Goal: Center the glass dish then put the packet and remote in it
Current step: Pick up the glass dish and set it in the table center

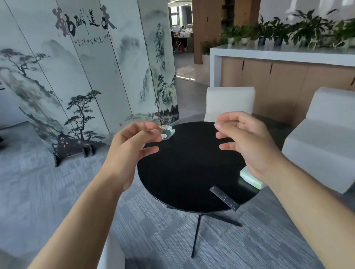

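while both hands' fingers curl half-open and empty, the remote lies lengthwise from far-left to near-right.

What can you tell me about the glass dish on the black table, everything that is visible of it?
The glass dish is small, clear and shallow, with a scalloped, fluted rim that catches light. It sits upright at the far left edge of the round black table, not at its centre. It looks empty. The left hand is open, its fingertips in front of the dish's left side; whether they touch it cannot be told. The remote and packet lie far from it.
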